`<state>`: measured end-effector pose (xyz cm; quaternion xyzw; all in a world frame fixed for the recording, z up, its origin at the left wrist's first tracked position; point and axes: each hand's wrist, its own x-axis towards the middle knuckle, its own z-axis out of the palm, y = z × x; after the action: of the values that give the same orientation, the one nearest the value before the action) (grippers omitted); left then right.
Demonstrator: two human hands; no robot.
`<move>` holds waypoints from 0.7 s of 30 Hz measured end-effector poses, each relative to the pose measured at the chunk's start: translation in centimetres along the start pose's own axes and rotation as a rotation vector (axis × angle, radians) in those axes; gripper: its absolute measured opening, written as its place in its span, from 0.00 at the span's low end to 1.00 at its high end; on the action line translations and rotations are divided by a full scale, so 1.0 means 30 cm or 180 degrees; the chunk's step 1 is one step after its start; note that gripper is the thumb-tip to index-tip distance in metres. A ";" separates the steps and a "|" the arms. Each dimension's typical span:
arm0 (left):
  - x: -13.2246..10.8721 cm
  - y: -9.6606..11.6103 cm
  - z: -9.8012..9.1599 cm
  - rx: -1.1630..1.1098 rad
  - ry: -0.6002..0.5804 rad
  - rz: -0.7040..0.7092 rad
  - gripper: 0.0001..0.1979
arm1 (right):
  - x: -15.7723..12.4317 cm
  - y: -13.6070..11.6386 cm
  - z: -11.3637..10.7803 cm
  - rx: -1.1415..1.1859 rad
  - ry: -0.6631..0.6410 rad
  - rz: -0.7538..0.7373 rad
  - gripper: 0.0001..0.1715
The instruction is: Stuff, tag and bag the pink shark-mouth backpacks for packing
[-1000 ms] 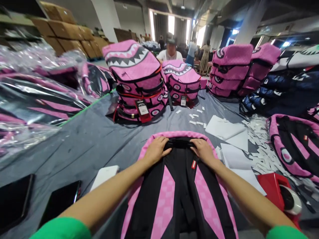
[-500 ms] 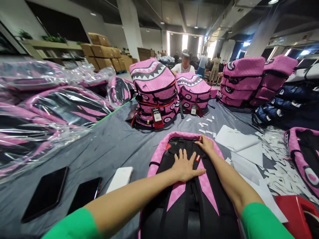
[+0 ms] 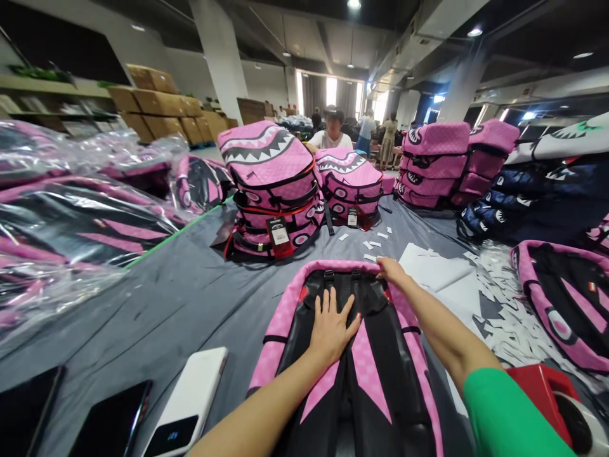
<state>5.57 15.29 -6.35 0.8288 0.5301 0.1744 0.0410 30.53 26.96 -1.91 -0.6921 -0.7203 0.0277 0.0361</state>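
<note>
Shifted down from the top edge of the backpack [image 3: 387,346] since one second earlier, the left hand [image 3: 330,329] lies flat on the straps [image 3: 368,374], fingers spread; the right hand [image 3: 391,270] touches the top right corner, but whether its fingers pinch the edge cannot be told. Around them, the backpack lies straps up on grey cloth [image 3: 190,311], between a white power bank [image 3: 193,387] and a red tape dispenser [image 3: 540,387], with stacked backpacks [image 3: 271,168] beyond.
</note>
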 end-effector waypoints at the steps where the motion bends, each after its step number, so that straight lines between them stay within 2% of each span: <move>1: 0.011 -0.004 0.012 0.0030 0.0040 0.0020 0.27 | 0.028 0.001 0.012 -0.0007 -0.0069 -0.0004 0.14; 4: 0.056 -0.015 0.039 0.0155 0.0014 0.0022 0.25 | 0.074 -0.025 0.037 -0.0033 -0.0024 0.0082 0.15; 6: 0.076 -0.017 0.045 0.0219 0.0009 0.0011 0.24 | 0.051 -0.056 0.033 -0.0051 0.0152 0.0167 0.14; 8: 0.079 -0.014 0.041 0.0232 0.0050 0.0009 0.25 | -0.030 -0.097 0.014 -0.0054 0.0322 0.0188 0.19; 10: 0.070 -0.009 0.037 0.0203 0.0069 0.0036 0.25 | -0.169 -0.153 -0.006 -0.0044 0.0428 0.0073 0.22; 12: 0.062 -0.006 0.037 0.0097 0.0069 0.0069 0.26 | -0.345 -0.227 -0.019 0.0098 0.0555 -0.0542 0.24; 14: 0.067 -0.008 0.043 -0.0211 0.0122 -0.0002 0.28 | -0.514 -0.316 -0.019 0.0461 0.0717 -0.1763 0.27; 15: 0.076 -0.013 0.048 -0.0467 0.0193 -0.0106 0.28 | -0.580 -0.362 -0.012 0.0607 0.0671 -0.2258 0.28; 16: 0.087 -0.021 0.052 -0.0737 0.0270 -0.0236 0.28 | -0.627 -0.403 0.003 0.0689 0.0621 -0.2513 0.29; 18: 0.112 -0.044 0.054 -0.1179 0.0395 -0.0493 0.25 | -0.668 -0.462 0.050 0.0622 0.0487 -0.2276 0.28; 21: 0.109 -0.088 0.018 -0.1409 0.0389 -0.0564 0.26 | -0.640 -0.482 0.147 0.0418 0.0410 -0.1633 0.32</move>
<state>4.70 19.41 -6.72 0.7378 0.5511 0.3318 0.2045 16.49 7.23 -5.26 -0.4835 -0.8650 0.0202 0.1325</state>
